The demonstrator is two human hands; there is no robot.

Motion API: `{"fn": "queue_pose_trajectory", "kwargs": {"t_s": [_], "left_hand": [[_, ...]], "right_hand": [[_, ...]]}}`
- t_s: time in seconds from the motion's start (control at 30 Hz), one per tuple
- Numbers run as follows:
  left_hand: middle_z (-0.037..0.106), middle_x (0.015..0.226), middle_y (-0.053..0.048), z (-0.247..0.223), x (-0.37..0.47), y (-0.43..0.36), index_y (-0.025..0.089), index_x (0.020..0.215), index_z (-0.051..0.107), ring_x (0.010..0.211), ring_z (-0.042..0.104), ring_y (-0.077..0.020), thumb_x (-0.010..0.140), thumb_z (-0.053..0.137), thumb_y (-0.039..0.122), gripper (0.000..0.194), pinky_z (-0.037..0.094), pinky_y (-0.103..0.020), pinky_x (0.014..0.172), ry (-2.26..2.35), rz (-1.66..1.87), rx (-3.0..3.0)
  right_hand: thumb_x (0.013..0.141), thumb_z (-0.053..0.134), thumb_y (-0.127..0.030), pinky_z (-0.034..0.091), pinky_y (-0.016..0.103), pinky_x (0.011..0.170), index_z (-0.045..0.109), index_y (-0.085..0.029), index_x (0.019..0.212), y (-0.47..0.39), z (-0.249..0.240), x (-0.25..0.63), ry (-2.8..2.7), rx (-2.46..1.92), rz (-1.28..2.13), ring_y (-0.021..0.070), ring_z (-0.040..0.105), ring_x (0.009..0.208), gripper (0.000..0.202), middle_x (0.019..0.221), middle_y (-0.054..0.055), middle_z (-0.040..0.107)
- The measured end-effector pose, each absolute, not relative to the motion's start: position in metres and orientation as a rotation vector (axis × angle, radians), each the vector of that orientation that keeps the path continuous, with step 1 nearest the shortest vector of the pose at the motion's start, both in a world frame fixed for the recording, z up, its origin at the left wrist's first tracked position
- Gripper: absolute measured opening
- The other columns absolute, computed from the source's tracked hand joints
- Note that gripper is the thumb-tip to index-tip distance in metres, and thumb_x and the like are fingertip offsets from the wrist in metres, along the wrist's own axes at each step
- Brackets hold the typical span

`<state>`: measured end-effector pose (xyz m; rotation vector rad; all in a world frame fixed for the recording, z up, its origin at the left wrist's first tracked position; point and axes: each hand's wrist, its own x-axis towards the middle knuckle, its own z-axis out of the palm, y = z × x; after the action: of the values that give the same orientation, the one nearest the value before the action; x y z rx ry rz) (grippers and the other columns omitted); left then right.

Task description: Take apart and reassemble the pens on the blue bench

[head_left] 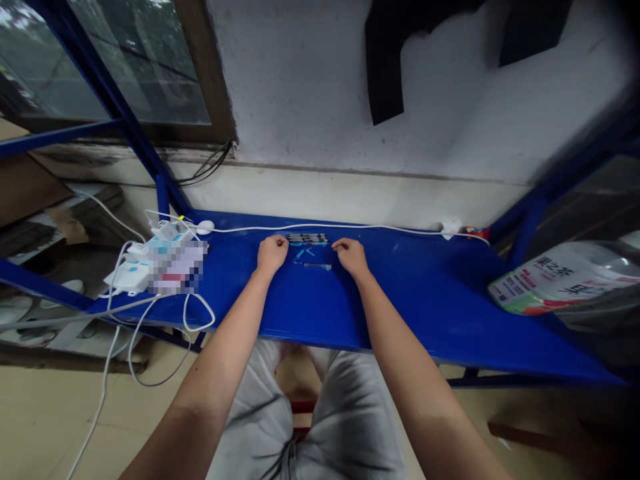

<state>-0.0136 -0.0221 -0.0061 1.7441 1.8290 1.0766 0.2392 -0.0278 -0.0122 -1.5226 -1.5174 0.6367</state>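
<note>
Several slim pens (307, 238) lie side by side in a row on the blue tabletop (415, 293). At their left end is my left hand (273, 255), its fingers curled together; what they hold, if anything, is hidden. My right hand (351, 256) is just past the right end of the row, thumb and fingers pinched, and anything between the fingertips is too small to make out. In front of the row lie small light-blue pieces (300, 255), and nearer me a single thin pen-like stick (317, 266) with a bluish right end.
On the left stand a white power strip (133, 270) with plugs and a blurred-out flat object (180, 267). White cables (200, 327) loop over the table's left edge. A large labelled bottle (565, 277) lies tilted at right. A white cord (320, 227) runs along the back.
</note>
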Motion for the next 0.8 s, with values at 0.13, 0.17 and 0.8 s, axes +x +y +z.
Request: {"fn": "queue_pose_trajectory", "kwargs": {"t_s": [0.13,0.17,0.8], "left_hand": [[0.078,0.084,-0.006,-0.006,-0.014,-0.023,0.021,0.089,0.078,0.082,0.071,-0.0211,0.087,0.061,0.021,0.018,0.049,-0.028,0.072,1.804,1.103,1.739],[0.078,0.084,-0.005,-0.006,-0.014,-0.023,0.021,0.089,0.078,0.082,0.071,-0.0210,0.086,0.061,0.020,0.017,0.049,-0.028,0.073,1.792,1.116,1.738],[0.070,0.108,-0.008,-0.003,0.003,-0.036,0.024,0.090,0.079,0.112,0.064,-0.0273,0.086,0.073,0.023,0.007,0.052,-0.043,0.102,1.426,0.907,2.293]], "right_hand": [[0.077,0.052,-0.018,0.051,0.030,0.077,0.078,-0.020,0.080,-0.028,-0.012,0.239,-1.537,-1.517,0.623,0.0191,0.065,0.073,0.026,0.075,0.003,0.074],[0.077,0.052,-0.017,0.051,0.030,0.077,0.078,-0.020,0.080,-0.029,-0.011,0.239,-1.541,-1.521,0.625,0.0192,0.066,0.073,0.026,0.075,0.003,0.075],[0.085,0.057,-0.014,0.051,0.030,0.079,0.079,-0.019,0.087,-0.031,-0.011,0.231,-1.653,-1.489,0.584,0.0188,0.069,0.078,0.022,0.086,0.005,0.079]]}}
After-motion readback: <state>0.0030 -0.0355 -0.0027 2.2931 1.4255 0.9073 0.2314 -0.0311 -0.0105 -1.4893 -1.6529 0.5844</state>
